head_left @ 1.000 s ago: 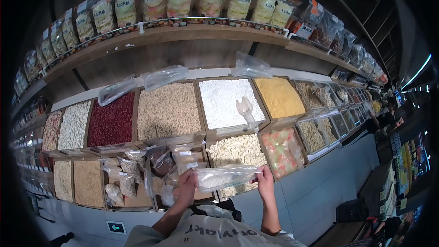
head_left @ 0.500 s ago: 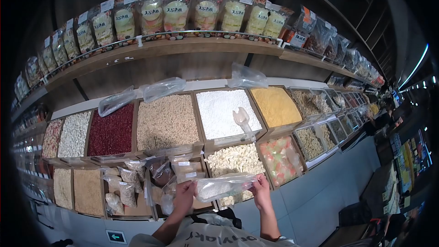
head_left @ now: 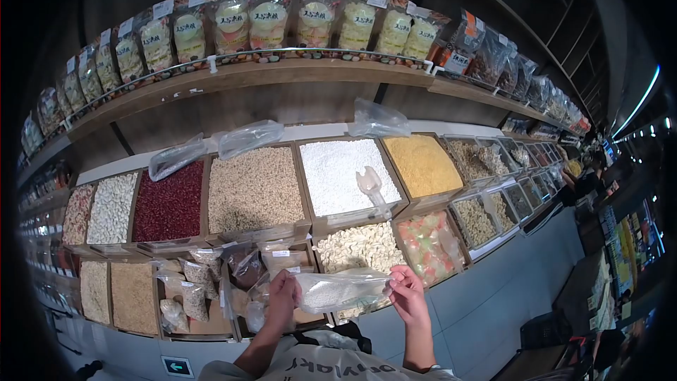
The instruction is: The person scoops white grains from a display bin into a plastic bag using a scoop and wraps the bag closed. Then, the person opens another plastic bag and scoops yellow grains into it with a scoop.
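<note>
A clear plastic bag (head_left: 337,292) with small white grains in it is stretched sideways between my hands in front of my body. My left hand (head_left: 283,298) is closed on the bag's left end. At the opposite end, the fingertips and thumb of my right hand (head_left: 409,293) pinch the plastic, with the palm turned partly upward. Behind and below the bag lies a bin of pale, cashew-like pieces (head_left: 361,247). Farther back is a bin of white grains (head_left: 338,169), with a clear scoop (head_left: 372,185) resting on them.
Bins of red beans (head_left: 169,201), beige beans (head_left: 257,187) and yellow grain (head_left: 422,164) line the display. Empty-looking plastic bags (head_left: 250,139) lie along its back ledge. Packaged goods (head_left: 269,25) stand on the shelf (head_left: 296,70) above. Filled small bags (head_left: 195,300) sit lower left.
My right hand has turned and its fingers have shifted at the bag's end, opening the palm more to view. My left hand has moved slightly left and up. The bag stays between them.
</note>
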A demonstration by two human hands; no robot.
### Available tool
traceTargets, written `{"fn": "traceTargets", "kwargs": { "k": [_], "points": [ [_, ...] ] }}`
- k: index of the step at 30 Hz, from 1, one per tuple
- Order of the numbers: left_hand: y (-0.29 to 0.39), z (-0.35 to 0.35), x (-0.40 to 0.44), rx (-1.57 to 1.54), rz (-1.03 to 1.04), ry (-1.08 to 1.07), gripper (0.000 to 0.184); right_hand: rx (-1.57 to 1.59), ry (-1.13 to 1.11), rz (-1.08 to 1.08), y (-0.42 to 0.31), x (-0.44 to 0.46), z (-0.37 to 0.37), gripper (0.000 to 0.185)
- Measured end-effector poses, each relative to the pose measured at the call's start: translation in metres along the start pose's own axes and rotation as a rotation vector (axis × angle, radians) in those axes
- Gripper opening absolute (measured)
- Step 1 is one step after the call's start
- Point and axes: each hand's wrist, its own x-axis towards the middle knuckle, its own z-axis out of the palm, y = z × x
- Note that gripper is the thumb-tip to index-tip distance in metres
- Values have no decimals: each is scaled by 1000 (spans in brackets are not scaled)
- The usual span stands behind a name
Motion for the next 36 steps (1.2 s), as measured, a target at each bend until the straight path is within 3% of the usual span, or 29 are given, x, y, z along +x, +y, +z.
{"fn": "traceTargets", "kwargs": {
  "k": [5,12,14,15,17,19,21,23,25,27,29,31,36],
  "points": [
    [23,3,-7,34,-51,-43,22,-54,40,-100,1,-1,0,30],
    [16,-16,8,251,168,-19,26,-261,105,-138,-1,3,-6,28],
    [14,-19,10,272,219,-21,26,-725,237,-268,2,5,-6,29],
    [18,-18,10,307,252,9,25,-725,237,-268,4,6,-7,29],
    [27,-12,8,343,285,37,24,-1023,258,-370,9,9,-9,25],
    [39,3,-1,253,101,152,13,-1051,297,-405,7,9,-2,24],
    [29,-5,5,373,149,130,8,-1080,329,-438,4,7,11,23],
    [20,-12,10,494,199,103,10,-779,332,-273,1,3,23,26],
    [18,-16,12,258,67,-7,22,-776,272,-207,2,4,13,26],
    [21,-9,11,94,44,14,24,-770,209,-136,6,6,6,28],
    [18,-9,10,-69,20,34,27,-825,150,-285,12,9,1,27],
    [8,-14,13,-209,76,-46,25,-826,139,-277,13,8,-6,25],
    [10,-19,4,128,144,-280,25,-984,90,-263,8,0,11,21]
  ]
}}
